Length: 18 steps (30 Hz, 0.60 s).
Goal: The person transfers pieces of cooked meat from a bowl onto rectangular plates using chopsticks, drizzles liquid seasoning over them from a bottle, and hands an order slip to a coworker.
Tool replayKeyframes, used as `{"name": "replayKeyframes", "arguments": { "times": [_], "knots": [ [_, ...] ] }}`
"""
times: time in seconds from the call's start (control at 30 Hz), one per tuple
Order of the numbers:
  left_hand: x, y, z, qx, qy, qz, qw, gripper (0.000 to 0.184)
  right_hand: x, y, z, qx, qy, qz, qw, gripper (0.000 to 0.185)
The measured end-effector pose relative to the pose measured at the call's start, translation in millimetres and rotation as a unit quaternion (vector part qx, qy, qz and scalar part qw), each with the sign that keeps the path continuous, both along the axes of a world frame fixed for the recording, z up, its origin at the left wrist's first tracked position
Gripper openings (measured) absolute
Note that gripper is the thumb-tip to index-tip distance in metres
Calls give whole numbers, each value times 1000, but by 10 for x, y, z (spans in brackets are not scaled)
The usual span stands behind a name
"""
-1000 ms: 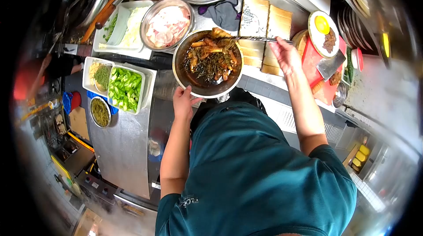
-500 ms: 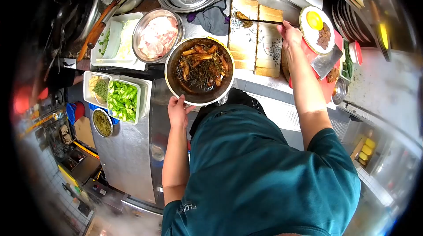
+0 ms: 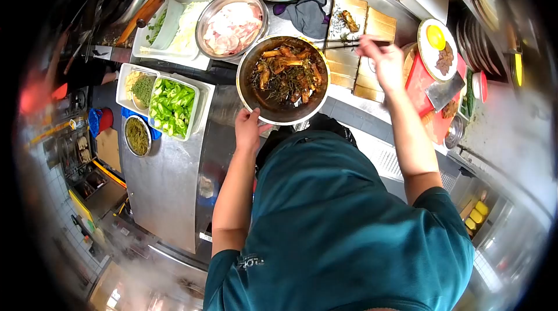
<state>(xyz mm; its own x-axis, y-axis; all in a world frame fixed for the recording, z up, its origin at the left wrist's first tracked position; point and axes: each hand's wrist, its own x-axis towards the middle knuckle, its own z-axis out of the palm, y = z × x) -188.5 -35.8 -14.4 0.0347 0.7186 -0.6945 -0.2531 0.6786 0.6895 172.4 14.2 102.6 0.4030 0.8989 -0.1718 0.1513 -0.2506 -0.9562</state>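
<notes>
My left hand (image 3: 248, 128) grips the near rim of a deep round bowl (image 3: 279, 118). Inside the bowl lie browned, bone-like meat pieces (image 3: 285, 64) with dark herb strands in dark sauce. Dark chopsticks (image 3: 344, 42) are held in my right hand (image 3: 382, 61), somewhat blurred, over two long rectangular plates. Their tips are near the bowl's right rim, and I cannot make out any food between them. One browned piece (image 3: 350, 21) lies on the upper part of the left plate (image 3: 342, 70). The right plate (image 3: 381, 23) is partly hidden by my right hand.
A bowl of raw sliced meat (image 3: 232, 26) and a tub of chopped green peppers (image 3: 172, 105) stand to the left. On the right, a cleaver (image 3: 444, 91) lies on a red board (image 3: 419, 78) beside a round plate (image 3: 429, 55) of egg yolk and minced meat.
My right hand and the chopsticks have moved away from the browned piece on the left plate, down toward the bowl. That piece stays on the plate. The whole view has shifted slightly.
</notes>
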Motion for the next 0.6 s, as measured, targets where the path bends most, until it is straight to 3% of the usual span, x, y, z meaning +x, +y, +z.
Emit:
{"name": "replayKeyframes", "arguments": {
  "times": [0.03,0.1,0.17,0.3,0.33,0.47,0.6],
  "knots": [
    [-3,6,-2,-1,-5,-4,1000,10,-175,-30,-78,25,-8,74,997,16],
    [-1,7,-4,1,-2,-1,1000,10,-470,-63,-136,122,-167,213,955,17],
    [4,2,-7,2,1,2,1000,11,-645,-79,-206,191,-233,251,920,16],
    [11,-2,23,-3,6,7,1000,13,-697,-62,-110,110,-222,155,956,14],
    [5,-5,2,-3,4,7,1000,13,-664,-73,-194,62,-118,87,987,13],
    [-23,-7,-42,-18,3,4,1000,10,-406,32,-469,5,93,-64,994,21],
    [2,0,-22,-14,0,-1,1000,10,-435,8,-442,23,85,-22,996,16]
  ]
}}
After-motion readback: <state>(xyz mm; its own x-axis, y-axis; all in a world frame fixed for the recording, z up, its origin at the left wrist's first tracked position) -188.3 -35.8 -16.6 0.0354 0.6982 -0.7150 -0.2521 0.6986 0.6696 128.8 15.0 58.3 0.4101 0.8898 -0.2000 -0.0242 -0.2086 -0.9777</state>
